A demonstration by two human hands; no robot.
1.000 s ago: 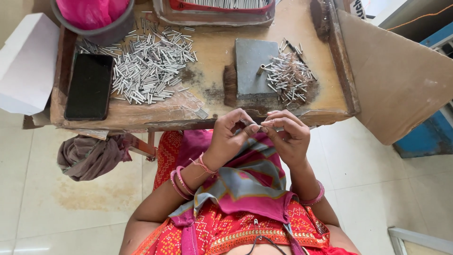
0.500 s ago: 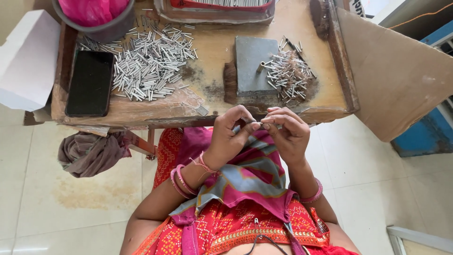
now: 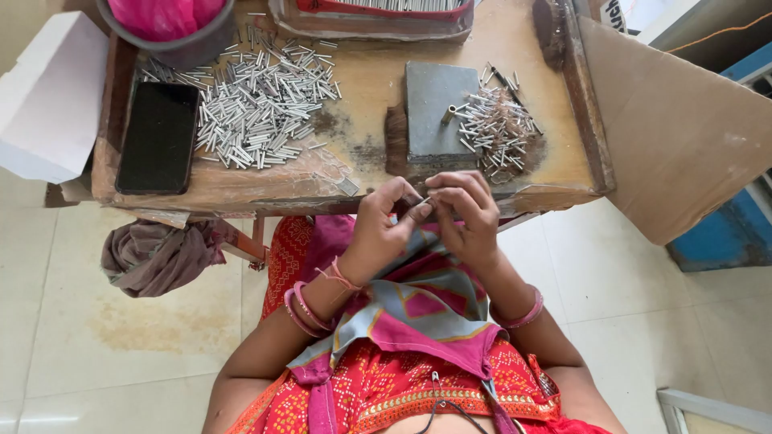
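Observation:
My left hand (image 3: 384, 223) and my right hand (image 3: 466, 217) meet fingertip to fingertip just below the front edge of the low wooden table (image 3: 362, 76). Between the fingertips they pinch a small thin metal tube (image 3: 424, 200), mostly hidden by the fingers. On the table to the left lies a big heap of short silver metal tubes (image 3: 257, 104). A smaller heap of tubes (image 3: 498, 124) lies to the right, beside a grey stone slab (image 3: 434, 108).
A black phone (image 3: 158, 137) lies at the table's left end. A grey tub with pink plastic (image 3: 165, 24) and a tray (image 3: 374, 16) sit at the back. A white box (image 3: 48, 96), a crumpled cloth (image 3: 157, 253) and a cardboard sheet (image 3: 675, 128) flank the table.
Both hands stay together at the table's front edge; the fingers have shifted slightly around the small tube.

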